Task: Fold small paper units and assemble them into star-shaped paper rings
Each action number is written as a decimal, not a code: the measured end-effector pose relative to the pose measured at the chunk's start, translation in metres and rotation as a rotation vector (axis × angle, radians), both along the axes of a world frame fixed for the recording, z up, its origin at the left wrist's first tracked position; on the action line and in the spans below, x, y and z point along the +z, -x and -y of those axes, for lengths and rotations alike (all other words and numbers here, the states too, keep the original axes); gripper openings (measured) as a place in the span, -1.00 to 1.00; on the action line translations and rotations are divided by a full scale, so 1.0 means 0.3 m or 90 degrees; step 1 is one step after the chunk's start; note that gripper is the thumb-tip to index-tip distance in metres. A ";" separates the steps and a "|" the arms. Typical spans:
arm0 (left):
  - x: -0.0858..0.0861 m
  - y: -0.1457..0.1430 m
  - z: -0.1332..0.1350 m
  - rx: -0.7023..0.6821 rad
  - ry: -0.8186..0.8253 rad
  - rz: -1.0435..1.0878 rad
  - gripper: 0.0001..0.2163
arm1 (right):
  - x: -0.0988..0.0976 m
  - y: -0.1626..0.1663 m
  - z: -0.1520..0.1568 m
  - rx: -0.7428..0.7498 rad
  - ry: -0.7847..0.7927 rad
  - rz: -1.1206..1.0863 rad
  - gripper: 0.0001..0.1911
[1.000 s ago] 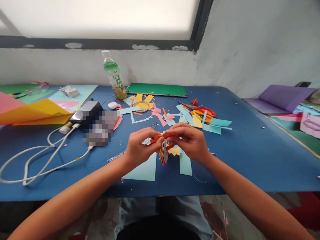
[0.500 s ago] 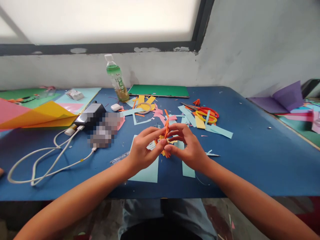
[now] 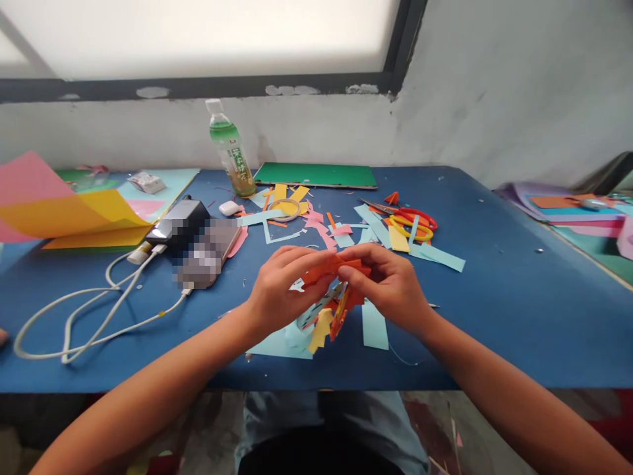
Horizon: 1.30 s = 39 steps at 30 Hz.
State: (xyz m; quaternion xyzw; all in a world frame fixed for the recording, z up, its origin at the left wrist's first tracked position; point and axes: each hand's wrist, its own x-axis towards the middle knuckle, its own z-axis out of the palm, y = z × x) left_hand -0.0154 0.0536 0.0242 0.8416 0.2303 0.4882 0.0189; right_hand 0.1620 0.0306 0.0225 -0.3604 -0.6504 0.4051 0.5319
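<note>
Both hands hold a folded paper craft made of orange, yellow and light blue pieces, above the table's front middle. My left hand is closed on its left side, with thumb and fingers on the orange top part. From the right, my right hand pinches the same orange part between thumb and fingers. The lower yellow and blue portions hang below the hands, tilted. Part of the craft is hidden behind the fingers. Beneath it lie a light blue paper sheet and a light blue strip.
Red-and-yellow scissors lie among paper scraps behind my hands, near a tape roll. A drink bottle stands at the back. A phone, black adapter and white cable are on the left. Coloured paper lies at right.
The craft has been raised and turned, so more of its orange, yellow and blue parts show. My hands have moved slightly apart around it. At left and right, the coloured sheets have shifted.
</note>
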 end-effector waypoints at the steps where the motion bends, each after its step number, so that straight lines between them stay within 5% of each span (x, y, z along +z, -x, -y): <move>1: -0.002 -0.001 -0.002 -0.006 -0.016 -0.003 -0.72 | -0.001 0.001 -0.001 -0.002 0.002 0.009 -0.87; 10: -0.009 -0.002 -0.008 0.043 -0.142 -0.071 -0.73 | 0.004 -0.004 -0.005 0.010 0.064 -0.014 -0.86; 23: -0.017 -0.007 -0.001 0.049 -0.116 -0.054 -0.72 | -0.006 -0.019 -0.018 0.089 0.064 -0.040 -0.81; 39: -0.022 -0.009 -0.004 0.071 -0.157 -0.078 -0.75 | -0.018 -0.012 -0.019 0.077 0.121 -0.090 -0.81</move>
